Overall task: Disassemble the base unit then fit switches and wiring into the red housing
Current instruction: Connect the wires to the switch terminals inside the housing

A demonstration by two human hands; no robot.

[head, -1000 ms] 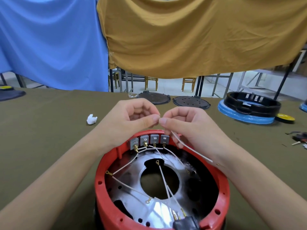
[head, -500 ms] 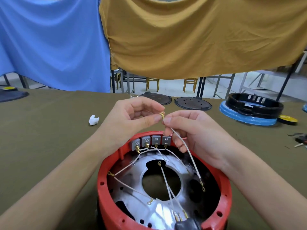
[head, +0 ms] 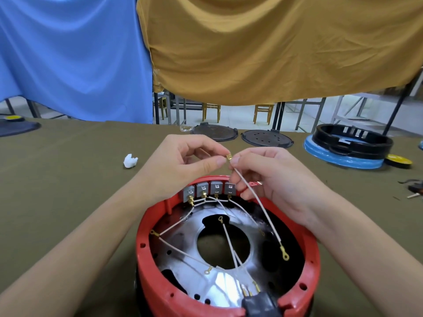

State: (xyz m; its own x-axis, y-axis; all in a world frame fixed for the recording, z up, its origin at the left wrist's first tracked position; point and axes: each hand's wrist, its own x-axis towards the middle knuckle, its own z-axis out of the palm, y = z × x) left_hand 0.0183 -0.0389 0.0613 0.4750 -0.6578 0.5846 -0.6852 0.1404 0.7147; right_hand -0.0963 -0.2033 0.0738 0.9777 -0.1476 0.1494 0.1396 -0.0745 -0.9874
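Note:
The round red housing [head: 146, 266] stands on the table right in front of me, open side up, with a shiny metal plate [head: 219, 284] inside. A row of grey switches [head: 209, 188] lines its far wall, with white wires running from them across the plate. My right hand [head: 272, 179] pinches a loose white wire [head: 258, 202] near its brass spade terminal. The wire's ring terminal [head: 285, 254] hangs over the housing's right side. My left hand [head: 183, 165] pinches toward the spade terminal from the left, its thumb tip next to it. A black plug [head: 261, 304] sits in the housing's near wall.
An olive cloth covers the table [head: 68, 179]. A white crumpled scrap [head: 130, 160] lies to the left. Two dark round plates [head: 266, 138] lie at the far edge. A black ring on a blue base [head: 350, 145] stands far right, with a yellow disc [head: 398, 161] and small tools [head: 414, 191] nearby.
Both hands have lifted slightly above the switches. The wire's spade terminal now shows between my fingertips, and its ring end has swung free over the housing's right side.

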